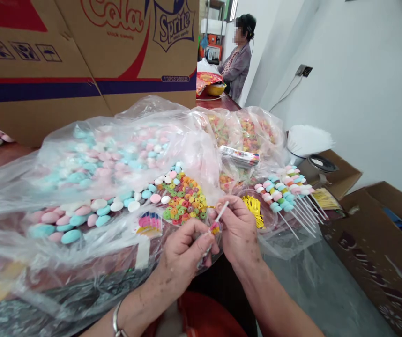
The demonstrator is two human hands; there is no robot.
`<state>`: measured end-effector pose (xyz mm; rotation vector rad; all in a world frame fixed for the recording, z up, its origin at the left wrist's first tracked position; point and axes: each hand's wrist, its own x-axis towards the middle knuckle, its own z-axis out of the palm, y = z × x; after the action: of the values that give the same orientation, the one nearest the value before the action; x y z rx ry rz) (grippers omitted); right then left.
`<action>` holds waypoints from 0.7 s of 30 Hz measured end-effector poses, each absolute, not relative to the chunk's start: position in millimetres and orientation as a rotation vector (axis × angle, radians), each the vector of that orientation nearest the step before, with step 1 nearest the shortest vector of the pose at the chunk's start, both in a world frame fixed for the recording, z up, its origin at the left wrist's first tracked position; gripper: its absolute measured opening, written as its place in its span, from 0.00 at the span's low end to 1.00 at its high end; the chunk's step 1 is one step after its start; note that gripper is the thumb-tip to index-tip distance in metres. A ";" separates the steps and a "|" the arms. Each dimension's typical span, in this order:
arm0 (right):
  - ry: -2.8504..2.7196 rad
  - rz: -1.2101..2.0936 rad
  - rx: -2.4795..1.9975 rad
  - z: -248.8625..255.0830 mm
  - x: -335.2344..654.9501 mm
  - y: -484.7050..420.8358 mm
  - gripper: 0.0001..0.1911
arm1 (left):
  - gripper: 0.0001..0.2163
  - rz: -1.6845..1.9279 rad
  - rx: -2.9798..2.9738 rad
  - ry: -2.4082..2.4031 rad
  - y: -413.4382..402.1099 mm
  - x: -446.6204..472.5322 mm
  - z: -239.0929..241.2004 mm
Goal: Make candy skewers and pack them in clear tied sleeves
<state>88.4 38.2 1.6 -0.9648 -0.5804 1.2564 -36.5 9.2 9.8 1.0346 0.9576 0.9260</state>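
Both hands meet in front of me on a candy stick in a clear printed wrapper [215,228], its white stick [222,211] pointing up. My left hand [183,248] is closed around the wrapped part, mostly hidden by the fingers. My right hand [240,231] pinches near the base of the stick, with a gold twist tie [208,206] poking out from its fingertips. Colourful ring gummies [185,201] lie just beyond the hands. Gold twist ties [253,210] rest in a clear round dish beside my right hand. Finished-looking candy skewers [281,193] are heaped right of it.
Pink, blue and white oval candies [70,223] spill from a big clear bag [99,154]. Behind stands a large cardboard box [134,56]. Printed wrappers [239,156] lie on bagged gummies. Brown boxes [366,262] stand at right. Another person [239,61] is at the back.
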 end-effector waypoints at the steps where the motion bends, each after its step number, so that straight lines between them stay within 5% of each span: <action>1: -0.571 1.300 -0.950 2.0 86.4 36.4 0.08 | 0.12 0.951 0.995 0.974 11.1 -36.1 11.0; 13: -0.863 1.375 -1.017 -3.7 82.9 24.0 0.04 | 0.10 1.072 0.908 1.107 26.0 -44.3 20.7; 21: -2.119 0.122 -1.196 -1.1 97.7 29.4 0.14 | 0.10 0.816 0.812 1.112 48.4 -56.2 22.5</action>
<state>97.7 29.4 -1.1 -1.1965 -2.1192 0.1217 -56.2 48.4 22.5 0.8121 1.1116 0.8164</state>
